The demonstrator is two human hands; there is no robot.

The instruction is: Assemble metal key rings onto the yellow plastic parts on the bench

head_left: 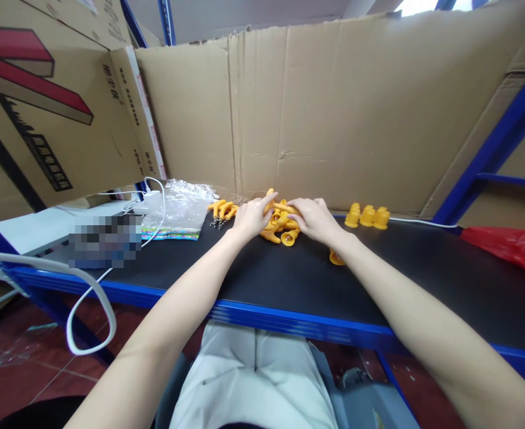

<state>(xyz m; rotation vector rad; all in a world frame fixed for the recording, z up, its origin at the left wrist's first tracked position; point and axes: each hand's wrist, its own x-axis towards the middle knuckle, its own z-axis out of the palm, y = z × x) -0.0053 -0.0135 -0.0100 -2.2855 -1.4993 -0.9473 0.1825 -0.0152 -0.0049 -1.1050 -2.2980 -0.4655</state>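
A heap of small yellow plastic parts (280,223) lies on the black shelf top (289,280), close to the cardboard back wall. Both my hands reach into the heap. My left hand (251,217) rests on its left side, fingers curled round a yellow piece (269,202) that sticks up. My right hand (313,217) covers the right side with its fingers bent down over the parts; what it grips is hidden. One yellow part (336,258) lies beside my right wrist. Three yellow cap-shaped pieces (368,216) stand in a row further right.
Several yellow pieces with key chains (221,210) lie left of the heap, next to clear plastic bags (179,208). A white cable (87,310) loops off the blue shelf edge (262,313). A red bag (510,247) lies at far right. Cardboard (334,107) walls the back.
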